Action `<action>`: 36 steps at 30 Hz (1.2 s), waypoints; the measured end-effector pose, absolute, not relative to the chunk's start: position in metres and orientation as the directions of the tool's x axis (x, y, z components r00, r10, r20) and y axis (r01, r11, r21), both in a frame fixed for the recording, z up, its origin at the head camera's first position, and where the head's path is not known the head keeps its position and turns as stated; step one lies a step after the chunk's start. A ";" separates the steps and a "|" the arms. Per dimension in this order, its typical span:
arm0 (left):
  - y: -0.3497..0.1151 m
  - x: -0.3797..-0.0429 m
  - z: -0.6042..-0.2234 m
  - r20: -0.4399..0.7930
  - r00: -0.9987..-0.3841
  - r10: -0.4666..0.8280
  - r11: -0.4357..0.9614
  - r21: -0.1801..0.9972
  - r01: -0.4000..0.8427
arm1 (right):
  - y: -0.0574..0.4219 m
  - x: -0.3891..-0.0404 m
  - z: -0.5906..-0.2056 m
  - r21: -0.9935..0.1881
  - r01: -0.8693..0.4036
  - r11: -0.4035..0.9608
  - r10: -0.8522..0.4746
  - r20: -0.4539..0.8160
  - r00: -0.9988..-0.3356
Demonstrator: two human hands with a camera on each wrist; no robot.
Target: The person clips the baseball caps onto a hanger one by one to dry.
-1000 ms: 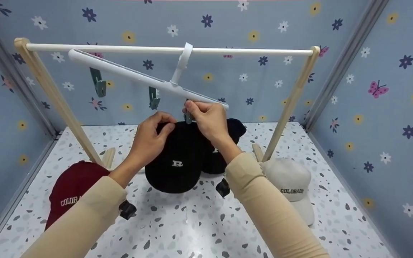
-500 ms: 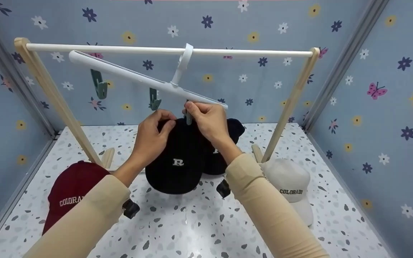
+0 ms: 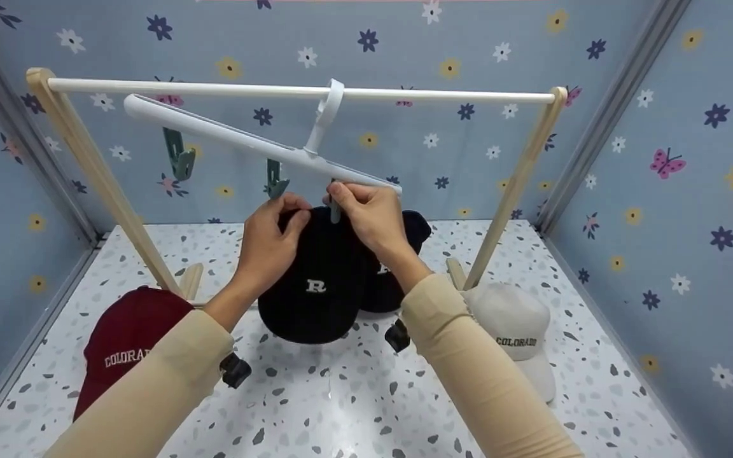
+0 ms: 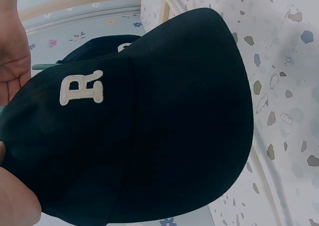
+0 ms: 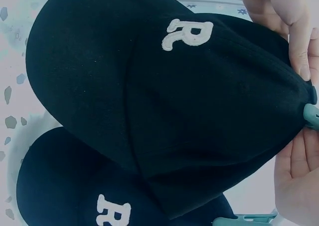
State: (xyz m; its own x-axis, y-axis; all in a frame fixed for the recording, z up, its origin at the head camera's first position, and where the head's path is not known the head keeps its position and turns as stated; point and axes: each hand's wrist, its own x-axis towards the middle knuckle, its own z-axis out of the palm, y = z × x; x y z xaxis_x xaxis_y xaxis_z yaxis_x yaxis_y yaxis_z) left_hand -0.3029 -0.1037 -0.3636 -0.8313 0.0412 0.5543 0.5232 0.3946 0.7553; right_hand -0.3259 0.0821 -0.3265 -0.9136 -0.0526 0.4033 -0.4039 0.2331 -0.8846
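We note black cap [image 3: 309, 312] brim-down; left hand [image 3: 269, 236] pinches its top edge, right hand [image 3: 374, 216] the green clip [image 3: 335, 214] just beside.

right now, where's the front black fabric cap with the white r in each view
Head: the front black fabric cap with the white R hangs below and left of centre, brim down.
Left wrist: it fills the left and middle, brim right.
Right wrist: it spans the top and middle, brim left.
Shared landmark: the second black fabric cap, partly hidden behind it in all three.
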 end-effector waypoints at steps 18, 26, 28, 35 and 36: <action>-0.100 -0.302 -0.363 0.571 -0.821 -0.006 0.372 0.763 0.528 | 0.082 -0.325 -0.327 -0.895 -0.386 0.224 -0.050 0.385 -0.922; -0.099 -0.303 -0.361 0.567 -0.824 -0.008 0.373 0.766 0.524 | 0.085 -0.325 -0.326 -0.895 -0.379 0.237 -0.071 0.373 -0.925; -0.099 -0.303 -0.361 0.567 -0.824 -0.008 0.373 0.766 0.524 | 0.086 -0.324 -0.326 -0.893 -0.383 0.237 -0.085 0.373 -0.924; -0.100 -0.302 -0.361 0.567 -0.824 -0.009 0.378 0.765 0.522 | 0.088 -0.323 -0.326 -0.892 -0.394 0.224 -0.117 0.376 -0.919; -0.100 -0.302 -0.361 0.566 -0.825 -0.010 0.379 0.765 0.521 | 0.088 -0.323 -0.326 -0.893 -0.393 0.218 -0.121 0.375 -0.919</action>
